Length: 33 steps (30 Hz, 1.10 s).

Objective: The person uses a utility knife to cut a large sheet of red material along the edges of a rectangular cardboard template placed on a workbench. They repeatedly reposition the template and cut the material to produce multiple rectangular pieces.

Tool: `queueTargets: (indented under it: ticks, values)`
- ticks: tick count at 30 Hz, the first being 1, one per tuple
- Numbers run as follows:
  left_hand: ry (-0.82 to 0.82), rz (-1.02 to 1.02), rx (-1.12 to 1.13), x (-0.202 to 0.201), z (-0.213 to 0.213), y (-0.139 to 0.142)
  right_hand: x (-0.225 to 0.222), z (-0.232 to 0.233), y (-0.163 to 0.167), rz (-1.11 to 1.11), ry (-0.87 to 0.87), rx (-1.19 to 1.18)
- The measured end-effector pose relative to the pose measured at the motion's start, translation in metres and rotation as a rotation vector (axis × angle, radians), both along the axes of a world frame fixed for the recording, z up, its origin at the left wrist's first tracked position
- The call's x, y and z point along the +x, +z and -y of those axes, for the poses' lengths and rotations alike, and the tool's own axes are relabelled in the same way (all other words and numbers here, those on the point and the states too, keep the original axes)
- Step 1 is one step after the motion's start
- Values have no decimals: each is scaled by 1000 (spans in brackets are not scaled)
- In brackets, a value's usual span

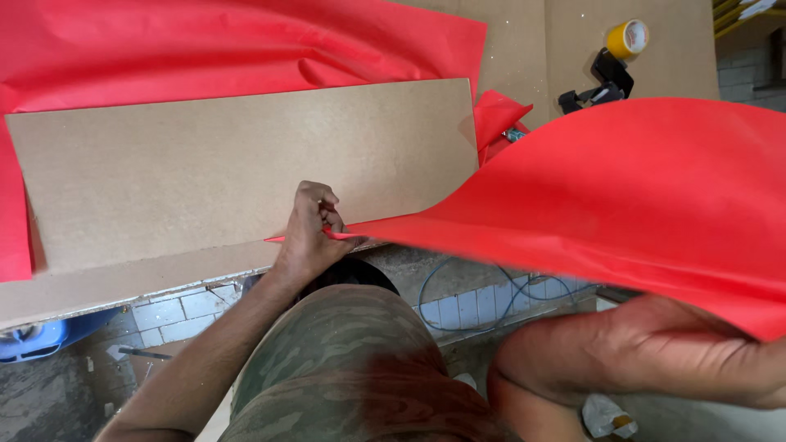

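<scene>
Red paper (622, 188) billowed across the right of the frame; the left hand (315, 229) pinched its corner against the cardboard sheet (205, 164) at centre, anchoring it, while the right hand stayed hidden beneath, its fingers impossible to judge

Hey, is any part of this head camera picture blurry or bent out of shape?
Head view: the lifted red paper is smeared along its near edge; the left hand pinching it is sharp; the cardboard sheet bows from wide-lens distortion; light is even.

Matt red paper sheet (622, 188) — smooth, faintly creased — over a rough brown fibreboard panel (237, 164).
</scene>
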<state>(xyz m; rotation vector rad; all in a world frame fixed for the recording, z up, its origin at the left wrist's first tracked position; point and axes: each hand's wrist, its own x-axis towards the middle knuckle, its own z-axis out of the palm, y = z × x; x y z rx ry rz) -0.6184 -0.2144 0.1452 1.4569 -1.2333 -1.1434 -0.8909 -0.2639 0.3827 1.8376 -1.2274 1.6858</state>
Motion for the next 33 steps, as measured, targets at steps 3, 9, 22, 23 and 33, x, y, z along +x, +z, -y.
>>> queueTargets:
  ticks: [3,9,22,23,33]
  values:
    - [-332,99,185,23,0,50,15,53,-7,581,619,164]
    - [-475,-299,-343,86,-18,143,61,97,-55,469,675,569]
    - [-45,-78,-572,196,-81,190,119,-30,-56,510,1216,1053]
    - [-39,-32,-602,204,-82,194,129,-30,-55,372,1223,985]
    - [-10,520,-746,346,-102,248,334,-57,19,-233,953,662]
